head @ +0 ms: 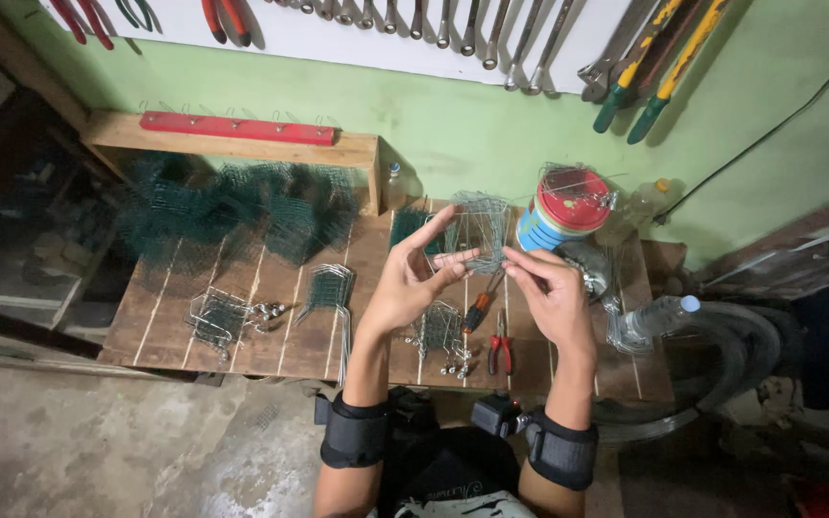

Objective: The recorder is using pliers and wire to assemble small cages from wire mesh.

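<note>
Wire mesh piece pinched between left hand, right hand.

Wire mesh piece between both hands

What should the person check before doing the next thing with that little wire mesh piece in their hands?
1. Both hands on the piece: ok. The left hand and right hand both touch the small grey wire mesh panel.
2. Grip firm: cannot tell; the fingers blur against the mesh.
3. Tools within reach: ok. The orange-handled screwdriver and red-handled pliers lie on the wooden slat table just below the hands.
4. Finished wire pieces out of the way: ok. The pile of dark green mesh sits apart, toward the left.
5. Sharp wire ends away from fingers: cannot tell.
</note>
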